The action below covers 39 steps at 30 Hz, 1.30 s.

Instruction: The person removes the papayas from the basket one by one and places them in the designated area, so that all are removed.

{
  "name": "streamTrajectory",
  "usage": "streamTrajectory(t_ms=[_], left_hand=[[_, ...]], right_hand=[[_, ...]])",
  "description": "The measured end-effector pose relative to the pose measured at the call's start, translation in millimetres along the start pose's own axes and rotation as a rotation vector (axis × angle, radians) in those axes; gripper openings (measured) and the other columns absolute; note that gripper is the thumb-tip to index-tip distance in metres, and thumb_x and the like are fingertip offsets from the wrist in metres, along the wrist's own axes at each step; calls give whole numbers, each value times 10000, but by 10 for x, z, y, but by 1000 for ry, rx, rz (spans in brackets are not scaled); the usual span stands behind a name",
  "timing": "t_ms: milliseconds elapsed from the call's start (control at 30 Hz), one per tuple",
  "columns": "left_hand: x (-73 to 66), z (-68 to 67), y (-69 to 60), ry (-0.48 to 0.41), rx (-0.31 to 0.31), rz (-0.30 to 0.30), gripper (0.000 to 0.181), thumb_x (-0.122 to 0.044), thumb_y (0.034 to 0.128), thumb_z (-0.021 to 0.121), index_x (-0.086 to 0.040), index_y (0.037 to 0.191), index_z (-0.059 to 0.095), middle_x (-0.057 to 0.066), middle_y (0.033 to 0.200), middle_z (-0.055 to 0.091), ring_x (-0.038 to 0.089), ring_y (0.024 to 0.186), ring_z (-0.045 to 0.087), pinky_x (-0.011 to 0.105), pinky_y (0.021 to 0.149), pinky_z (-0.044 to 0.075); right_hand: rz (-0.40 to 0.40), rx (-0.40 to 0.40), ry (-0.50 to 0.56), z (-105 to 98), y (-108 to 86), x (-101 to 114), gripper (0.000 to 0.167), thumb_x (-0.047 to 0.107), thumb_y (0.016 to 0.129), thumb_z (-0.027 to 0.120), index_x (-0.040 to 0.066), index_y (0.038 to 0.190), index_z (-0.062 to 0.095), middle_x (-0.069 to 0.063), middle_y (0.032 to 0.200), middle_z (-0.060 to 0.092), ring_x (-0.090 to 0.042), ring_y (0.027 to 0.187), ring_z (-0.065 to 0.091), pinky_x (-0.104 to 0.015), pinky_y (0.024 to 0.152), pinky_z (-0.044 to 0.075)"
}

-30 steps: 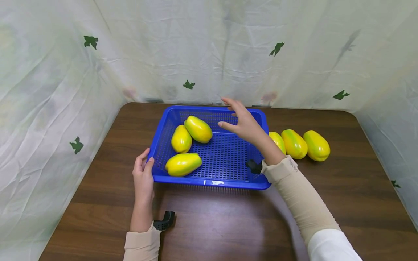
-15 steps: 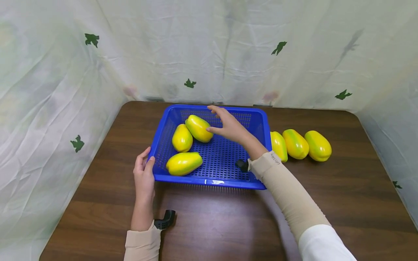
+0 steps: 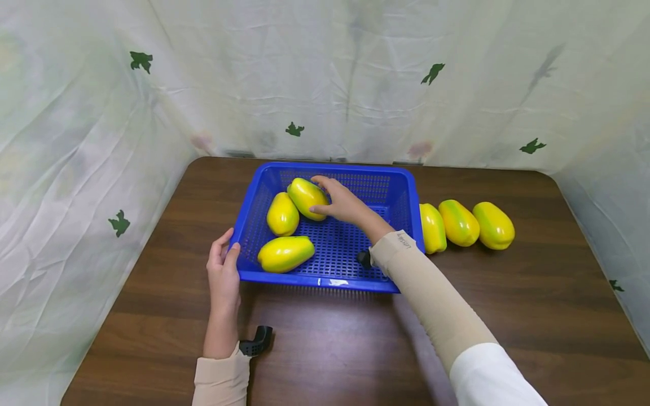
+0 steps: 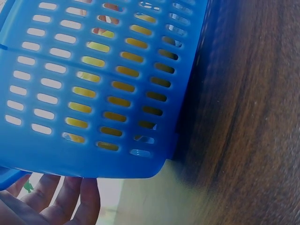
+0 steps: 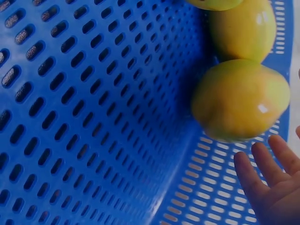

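Yellow and faintly green, the back fruit point(image 3: 306, 197) lies in the basket point(image 3: 294, 280), just ahead of the right grip point(image 3: 343, 203) and to its left. That grip is spread, thumb and fingers parted at the fruit's right side; the right-wrist view shows some fingers point(image 5: 265, 161) close beside it, though whether the thumb touches cannot be told. The left grip point(image 3: 223, 276) holds the basket's left rim, thumb on top and fingers curled against the outside.

There is one basket, of blue perforated plastic, and six fruits in all. Three sit inside, toward the left: the back fruit, the middle fruit point(image 3: 282, 215) just beside it, and the front fruit point(image 3: 286, 254) near the front wall. Three row fruits point(image 3: 459, 223) lie right of the basket on the brown counter point(image 3: 325, 349). Six dark green bird shapes point(image 3: 140, 61) dot the pale curtain point(image 3: 228, 67).
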<state>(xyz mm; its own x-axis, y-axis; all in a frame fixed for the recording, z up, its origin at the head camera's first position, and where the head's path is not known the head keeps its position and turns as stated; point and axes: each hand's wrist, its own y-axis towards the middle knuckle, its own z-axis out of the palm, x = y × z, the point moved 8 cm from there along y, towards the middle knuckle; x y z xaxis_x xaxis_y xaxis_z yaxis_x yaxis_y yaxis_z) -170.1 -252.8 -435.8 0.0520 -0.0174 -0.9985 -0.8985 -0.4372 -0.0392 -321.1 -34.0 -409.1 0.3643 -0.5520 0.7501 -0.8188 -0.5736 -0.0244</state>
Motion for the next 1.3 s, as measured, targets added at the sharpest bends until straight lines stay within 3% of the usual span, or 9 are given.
streamTrajectory(t_ms=[267, 700, 967, 1300], left_hand=[[-9, 6, -9, -13, 8, 12, 353, -191, 960, 408, -132, 1306, 440, 107, 1246, 465, 217, 1077, 459, 378, 962, 362], [-16, 7, -9, -15, 0, 16, 349, -183, 957, 417, -121, 1299, 449, 118, 1233, 471, 215, 1064, 465, 367, 955, 372], [-16, 12, -10, -9, 6, 12, 348, -184, 958, 414, -124, 1299, 444, 100, 1255, 462, 211, 1090, 456, 360, 963, 362], [-16, 0, -6, -8, -2, 14, 347, -179, 956, 420, -123, 1296, 452, 111, 1227, 471, 211, 1058, 463, 359, 954, 373]], right_hand=[[23, 3, -51, 59, 61, -31, 669, 280, 822, 656, 128, 1381, 322, -88, 1334, 374, -194, 1163, 380, -318, 963, 324], [96, 43, -64, 129, 93, -122, 694, 225, 816, 668, 192, 1399, 294, -92, 1261, 415, -203, 1073, 414, -353, 913, 360], [78, 50, -85, 138, 88, -138, 679, 220, 820, 663, 183, 1394, 303, -81, 1271, 432, -211, 1110, 403, -356, 933, 345], [54, 42, -1, 102, 61, -63, 654, 194, 826, 655, 151, 1385, 318, -85, 1274, 427, -201, 1101, 420, -344, 917, 365]])
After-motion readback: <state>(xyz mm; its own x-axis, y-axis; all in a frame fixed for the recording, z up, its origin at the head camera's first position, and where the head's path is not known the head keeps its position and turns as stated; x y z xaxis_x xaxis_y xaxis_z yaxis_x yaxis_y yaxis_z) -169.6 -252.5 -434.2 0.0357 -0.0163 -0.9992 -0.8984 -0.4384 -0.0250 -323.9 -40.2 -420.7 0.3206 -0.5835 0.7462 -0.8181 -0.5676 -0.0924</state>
